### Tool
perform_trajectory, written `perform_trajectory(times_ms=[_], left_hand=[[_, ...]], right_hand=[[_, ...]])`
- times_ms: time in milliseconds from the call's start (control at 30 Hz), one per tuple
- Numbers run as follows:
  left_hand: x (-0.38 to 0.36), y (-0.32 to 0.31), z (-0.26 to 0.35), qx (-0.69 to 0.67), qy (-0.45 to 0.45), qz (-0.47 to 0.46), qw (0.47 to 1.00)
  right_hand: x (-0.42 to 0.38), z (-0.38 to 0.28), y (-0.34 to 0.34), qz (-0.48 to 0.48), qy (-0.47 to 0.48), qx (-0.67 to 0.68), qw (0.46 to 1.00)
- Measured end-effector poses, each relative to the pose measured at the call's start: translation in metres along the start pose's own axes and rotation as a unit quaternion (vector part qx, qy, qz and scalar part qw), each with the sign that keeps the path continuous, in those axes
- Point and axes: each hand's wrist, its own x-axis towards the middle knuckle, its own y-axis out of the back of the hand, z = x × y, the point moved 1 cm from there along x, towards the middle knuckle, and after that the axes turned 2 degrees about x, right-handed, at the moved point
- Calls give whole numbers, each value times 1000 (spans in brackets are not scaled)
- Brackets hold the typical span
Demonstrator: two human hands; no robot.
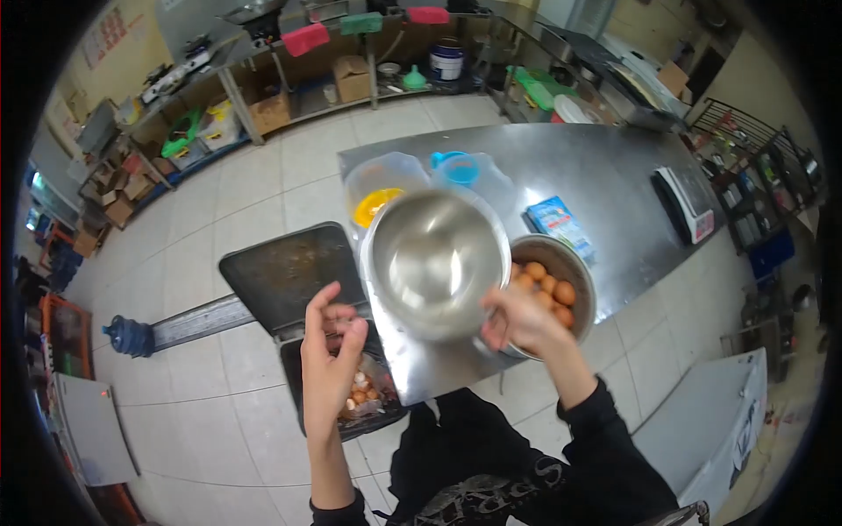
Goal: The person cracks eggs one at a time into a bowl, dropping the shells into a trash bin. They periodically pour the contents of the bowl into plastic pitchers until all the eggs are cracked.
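Observation:
A large steel bowl (pixel 434 263) stands near the left edge of the metal table, with only a shine showing inside it. My right hand (pixel 522 320), blurred by motion, overlaps the bowl's right rim, its fingers partly curled. Just beyond it is a deep pot (pixel 586 285) holding brown eggs (pixel 548 285). My left hand (pixel 333 359) hovers left of the bowl over an open black bin, thumb and fingers apart and nothing seen between them. Broken eggshells (pixel 361 390) lie in the bin. A clear container with yellow egg yolks (pixel 375 206) sits behind the bowl.
The metal table (pixel 614 202) also bears a blue jug (pixel 458 167), a blue-and-white packet (pixel 561 226) and a scale (pixel 688 206). The bin's raised lid (pixel 285 272) leans beside the table's left edge. A white cabinet (pixel 710 430) stands at right; shelves line the back wall.

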Motion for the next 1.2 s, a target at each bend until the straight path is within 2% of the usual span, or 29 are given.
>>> perform_trajectory(times_ms=[67,100,167,200,233,267,333,367,400,467,500,533,600,700,800,833,900,1067,1100,1133,1200], left_hand=[[-15,-11,-25,14,50,-57,997],[-21,-10,-39,-12,73,-70,995],[-35,-6,-65,-55,116,-89,988],[-43,-10,-77,-70,154,-65,983],[-50,-14,-93,-83,190,-40,978],[-57,-19,-114,-96,224,-13,970],[-68,-31,-208,-15,172,19,985],[-70,-48,-204,-47,194,26,980],[-70,-62,-186,-39,169,37,984],[-71,-81,-199,-70,206,48,975],[-71,-90,-193,-59,186,60,979],[-71,-97,-201,-16,172,90,981],[-68,-96,-207,27,147,69,986],[-72,-94,-195,181,188,110,959],[-77,-88,-162,44,88,280,955],[-79,-82,-153,41,75,319,944],[-82,-70,-135,40,57,379,923],[-73,-70,-115,51,46,390,918],[-70,-72,-112,46,42,381,922],[-66,-75,-107,41,36,372,927],[-59,-87,-98,42,49,337,939]], right_hand=[[-11,53,16,-63,6,-75,995],[-15,68,18,-124,-9,-121,985],[-32,65,28,-154,33,-198,968],[-39,63,35,-172,53,-235,955],[-31,54,59,-85,171,-279,941],[-24,44,84,23,274,-332,902],[10,26,138,151,386,-430,802],[29,22,152,92,376,-456,801],[43,18,152,62,376,-532,756],[71,18,142,1,368,-665,650],[92,23,143,-49,407,-704,580],[102,22,142,-68,395,-712,577],[115,21,140,-108,369,-728,568],[117,20,138,-117,385,-730,552],[102,5,134,-113,385,-572,716],[113,13,138,-144,286,-331,888],[110,26,137,-163,271,-239,918],[53,18,81,-184,236,13,954],[37,14,62,-155,400,-102,897],[40,11,60,-150,478,-236,833],[56,11,61,-123,593,-480,635]])
